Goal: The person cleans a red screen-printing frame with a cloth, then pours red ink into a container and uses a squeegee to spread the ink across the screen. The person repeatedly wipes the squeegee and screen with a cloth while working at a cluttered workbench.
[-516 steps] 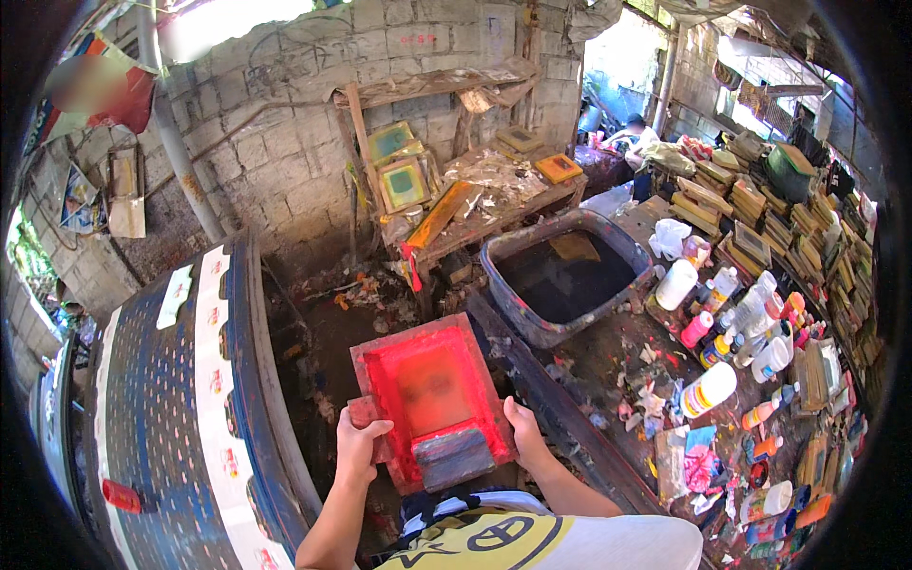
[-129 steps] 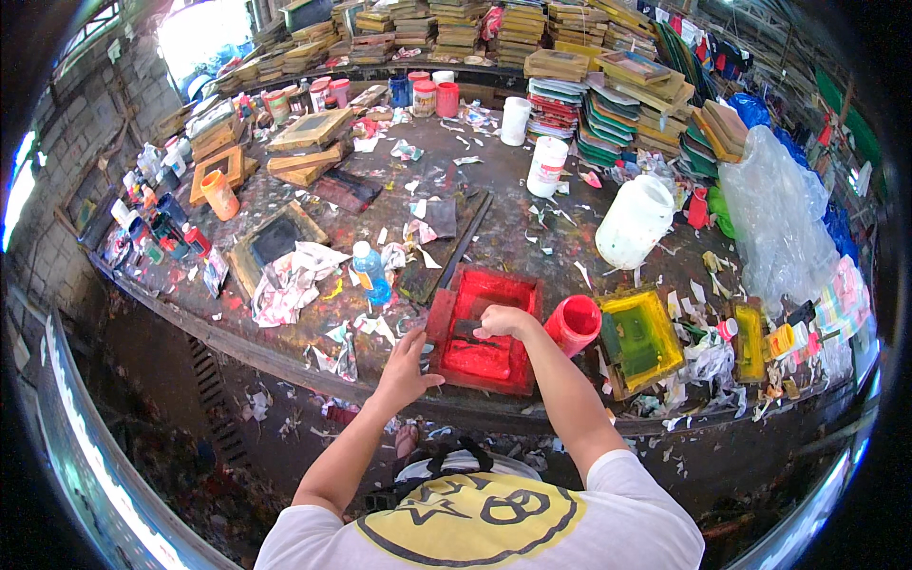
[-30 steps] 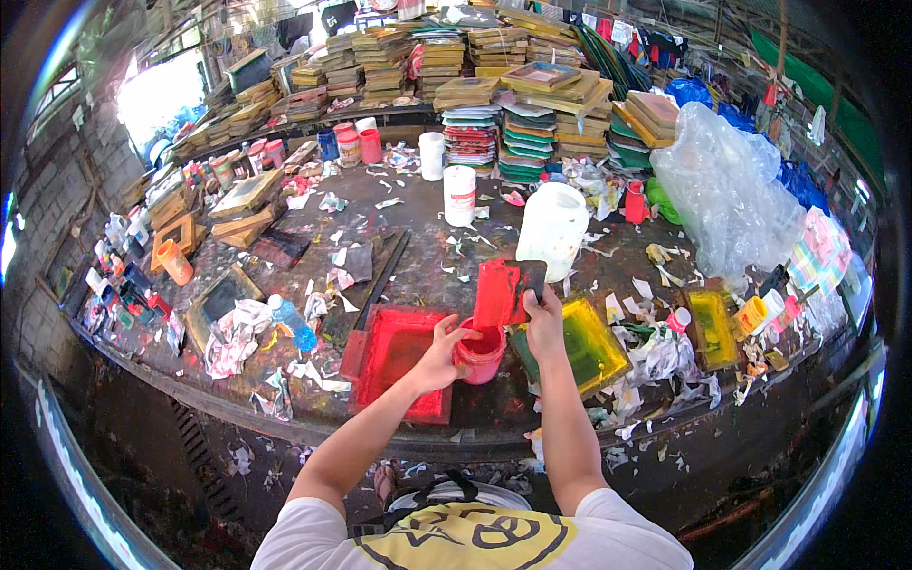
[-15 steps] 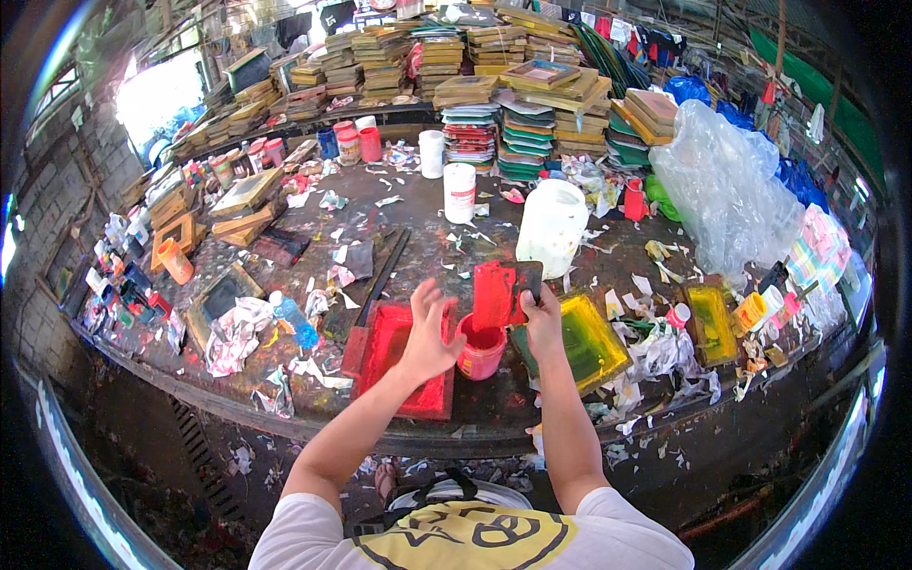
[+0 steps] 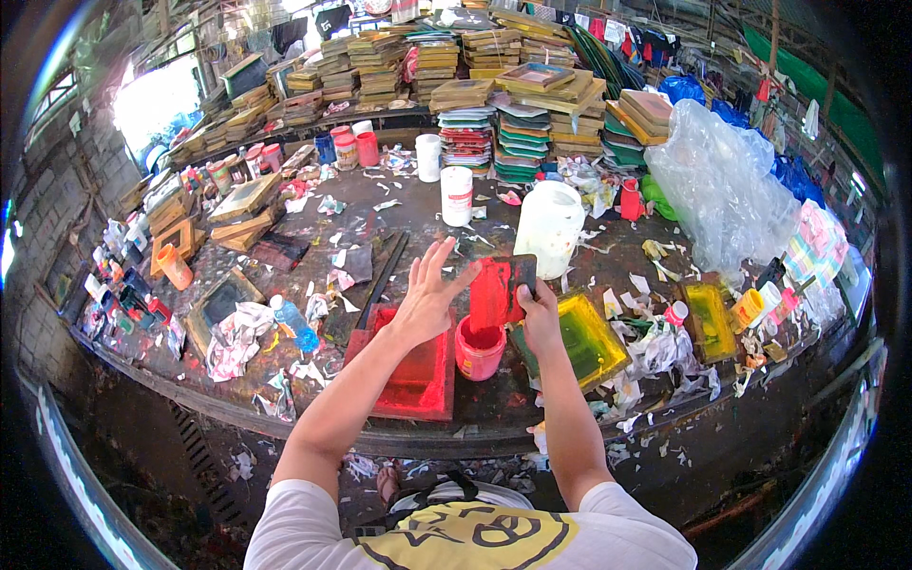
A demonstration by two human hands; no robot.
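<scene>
My right hand (image 5: 541,319) grips the dark handle side of a squeegee (image 5: 493,293), its blade thickly coated in red ink. The squeegee is held upright over a red ink tub (image 5: 480,357), with its lower end at the tub's mouth. My left hand (image 5: 426,302) has its fingers spread, and one fingertip reaches to the upper left edge of the coated blade; whether it touches cannot be made out. Below my left forearm lies a silk-screen frame (image 5: 424,391) smeared with red ink. A yellow-stained screen frame (image 5: 594,344) lies beside my right hand.
Behind the tub stand a large translucent jug (image 5: 549,228) and a white container (image 5: 457,198). A water bottle (image 5: 296,323) and crumpled rags (image 5: 237,342) are at left. Clear plastic sheeting (image 5: 727,185) bulges at right. Stacked frames (image 5: 380,66) line the back. Paper scraps litter the table.
My left hand has moved up and slightly right, its fingers now stretched toward the squeegee's blade. My right hand and the squeegee stay over the tub almost unmoved.
</scene>
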